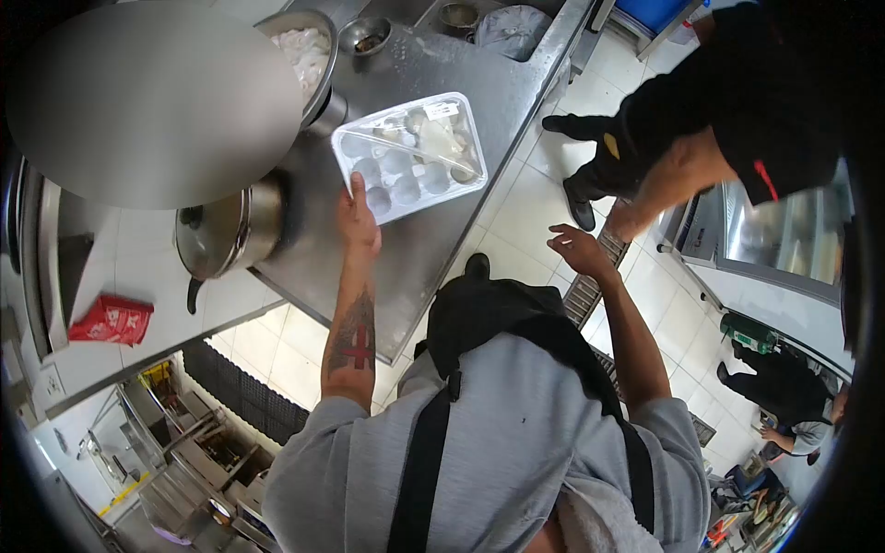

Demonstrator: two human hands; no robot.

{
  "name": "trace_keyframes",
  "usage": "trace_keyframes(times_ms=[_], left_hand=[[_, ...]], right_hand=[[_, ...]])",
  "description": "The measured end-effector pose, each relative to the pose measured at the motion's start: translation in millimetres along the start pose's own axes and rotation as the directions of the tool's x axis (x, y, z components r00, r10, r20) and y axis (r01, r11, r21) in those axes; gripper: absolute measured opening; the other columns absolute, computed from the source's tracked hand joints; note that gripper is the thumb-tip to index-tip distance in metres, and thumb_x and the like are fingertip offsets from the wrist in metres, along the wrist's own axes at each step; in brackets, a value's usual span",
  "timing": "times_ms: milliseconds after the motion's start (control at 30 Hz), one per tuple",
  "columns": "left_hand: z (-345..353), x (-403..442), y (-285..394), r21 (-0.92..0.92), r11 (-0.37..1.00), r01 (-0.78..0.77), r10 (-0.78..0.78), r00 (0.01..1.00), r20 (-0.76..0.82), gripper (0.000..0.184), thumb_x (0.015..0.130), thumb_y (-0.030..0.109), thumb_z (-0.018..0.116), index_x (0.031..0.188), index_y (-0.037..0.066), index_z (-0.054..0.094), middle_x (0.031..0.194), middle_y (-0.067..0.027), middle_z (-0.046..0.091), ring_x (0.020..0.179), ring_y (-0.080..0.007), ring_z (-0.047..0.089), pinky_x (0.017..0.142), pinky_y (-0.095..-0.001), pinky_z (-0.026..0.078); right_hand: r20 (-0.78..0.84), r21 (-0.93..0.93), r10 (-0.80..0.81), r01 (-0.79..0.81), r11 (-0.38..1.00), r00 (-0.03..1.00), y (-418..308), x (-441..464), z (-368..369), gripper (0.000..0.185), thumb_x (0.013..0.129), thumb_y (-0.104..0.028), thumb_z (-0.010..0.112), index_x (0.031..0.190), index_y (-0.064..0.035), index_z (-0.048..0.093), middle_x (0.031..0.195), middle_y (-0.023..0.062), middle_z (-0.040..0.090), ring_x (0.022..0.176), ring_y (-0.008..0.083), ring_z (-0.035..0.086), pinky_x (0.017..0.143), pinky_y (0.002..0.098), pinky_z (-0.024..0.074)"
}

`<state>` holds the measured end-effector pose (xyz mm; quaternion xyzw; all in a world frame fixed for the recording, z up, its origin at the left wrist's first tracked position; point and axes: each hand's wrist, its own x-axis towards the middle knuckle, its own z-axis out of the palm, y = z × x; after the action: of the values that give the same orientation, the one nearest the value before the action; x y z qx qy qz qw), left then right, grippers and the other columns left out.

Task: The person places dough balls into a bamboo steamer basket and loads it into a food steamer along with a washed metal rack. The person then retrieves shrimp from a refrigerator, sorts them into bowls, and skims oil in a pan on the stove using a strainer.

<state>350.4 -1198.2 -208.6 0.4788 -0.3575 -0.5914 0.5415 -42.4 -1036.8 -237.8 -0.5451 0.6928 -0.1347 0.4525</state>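
Observation:
My left hand (358, 221) grips the near left edge of a white tray (380, 212), its thumb over the rim. Clear film covers the tray, which has round hollows and a printed label; pale pieces lie at its right side. Whether its far side rests on the steel counter (387, 276) I cannot tell. My right hand (583, 251) is out past the counter's edge, fingers apart and nothing in them. A co-worker's hand (627, 221) is close beside it; whether the two touch is unclear.
A lidded pot (217, 240) and a large bowl of white food (304, 55) stand left of the tray, near a small metal bowl (365, 37). A red packet (112, 319) lies farther left. The co-worker's dark-clothed arm (747, 101) reaches in from the right. Another person (793, 396) is farther off.

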Motion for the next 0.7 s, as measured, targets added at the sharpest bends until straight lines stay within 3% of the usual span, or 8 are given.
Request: trace_keyframes(times_ms=[100, 233, 300, 400, 500, 533, 633, 700], left_hand=[[35, 37, -11, -0.02, 1.0, -0.018, 0.019, 0.999, 0.028, 0.063, 0.099, 0.049, 0.053, 0.137, -0.001, 0.044, 0.131, -0.0128, 0.056, 0.116, -0.025, 0.057, 0.1, -0.0385, 0.047], [108, 77, -32, -0.102, 0.992, 0.078, -0.062, 0.987, 0.151, 0.063, 0.1, 0.048, 0.052, 0.14, 0.001, 0.04, 0.133, -0.0122, 0.054, 0.119, -0.025, 0.056, 0.101, -0.0388, 0.046], [156, 92, -51, -0.096, 0.982, 0.162, -0.146, 0.976, 0.161, 0.059, 0.101, 0.046, 0.051, 0.138, 0.001, 0.043, 0.131, -0.0116, 0.055, 0.119, -0.0241, 0.056, 0.101, -0.0392, 0.046], [232, 114, -87, 0.037, 0.973, 0.226, -0.229, 0.952, 0.204, 0.054, 0.102, 0.046, 0.049, 0.129, -0.001, 0.049, 0.123, -0.012, 0.058, 0.112, -0.0209, 0.056, 0.097, -0.036, 0.045], [312, 124, -108, 0.157, 0.981, 0.111, -0.143, 0.967, 0.213, 0.056, 0.102, 0.048, 0.046, 0.122, -0.004, 0.051, 0.115, -0.0137, 0.059, 0.106, -0.0201, 0.055, 0.094, -0.033, 0.043], [338, 131, -117, 0.047, 0.986, 0.159, -0.165, 0.959, 0.232, 0.056, 0.102, 0.048, 0.046, 0.123, -0.004, 0.051, 0.116, -0.0141, 0.059, 0.106, -0.0205, 0.055, 0.094, -0.0331, 0.043], [420, 133, -112, -0.075, 0.937, 0.342, -0.324, 0.929, 0.18, 0.058, 0.102, 0.048, 0.046, 0.126, -0.004, 0.051, 0.119, -0.0154, 0.059, 0.107, -0.0218, 0.055, 0.096, -0.0338, 0.042], [454, 175, -179, 0.031, 0.967, 0.254, -0.255, 0.942, 0.217, 0.059, 0.102, 0.048, 0.046, 0.127, -0.005, 0.052, 0.122, -0.0152, 0.059, 0.109, -0.023, 0.055, 0.098, -0.0342, 0.041]], right_hand=[[-0.027, -0.027, 0.041, -0.042, 0.999, 0.999, 3, 6, -17, 0.046, 0.091, -0.037, 0.065, 0.126, -0.0072, 0.06, 0.102, 0.0162, 0.072, 0.097, 0.0304, 0.07, 0.088, 0.0383, 0.0531], [-0.19, -0.111, 0.146, -0.169, 0.979, 0.971, 28, -6, -42, 0.048, 0.078, -0.015, 0.074, 0.125, -0.0103, 0.062, 0.126, 0.0176, 0.062, 0.11, 0.0294, 0.065, 0.088, 0.0384, 0.0531], [-0.202, -0.003, 0.215, -0.221, 0.975, 0.955, 36, -6, -62, 0.056, 0.071, -0.005, 0.074, 0.125, -0.0133, 0.062, 0.138, 0.0187, 0.053, 0.125, 0.0316, 0.055, 0.098, 0.04, 0.0487], [-0.226, 0.09, 0.011, 0.01, 0.996, 0.974, 12, -1, -105, 0.056, 0.072, -0.005, 0.068, 0.127, -0.0167, 0.06, 0.148, 0.0206, 0.041, 0.141, 0.0365, 0.035, 0.117, 0.0408, 0.0298], [-0.308, 0.302, 0.026, 0.071, 0.951, 0.951, -8, 13, -152, 0.043, 0.084, -0.01, 0.068, 0.126, -0.0133, 0.061, 0.145, 0.0154, 0.047, 0.137, 0.0303, 0.043, 0.104, 0.0448, 0.0456], [-0.354, 0.408, 0.03, 0.126, 0.904, 0.935, -2, 24, -160, 0.037, 0.088, -0.014, 0.068, 0.124, -0.0096, 0.062, 0.139, 0.012, 0.053, 0.131, 0.0248, 0.049, 0.097, 0.0428, 0.0507], [-0.381, 0.571, 0.149, 0.106, 0.814, 0.913, 4, 37, -196, 0.035, 0.09, -0.014, 0.067, 0.123, -0.0049, 0.062, 0.125, 0.0102, 0.062, 0.119, 0.0214, 0.058, 0.095, 0.0367, 0.0508], [-0.396, 0.606, 0.167, 0.12, 0.786, 0.903, 21, 54, -217, 0.033, 0.09, -0.013, 0.067, 0.121, -0.0032, 0.062, 0.119, 0.0109, 0.065, 0.113, 0.0206, 0.062, 0.094, 0.0354, 0.0508]])
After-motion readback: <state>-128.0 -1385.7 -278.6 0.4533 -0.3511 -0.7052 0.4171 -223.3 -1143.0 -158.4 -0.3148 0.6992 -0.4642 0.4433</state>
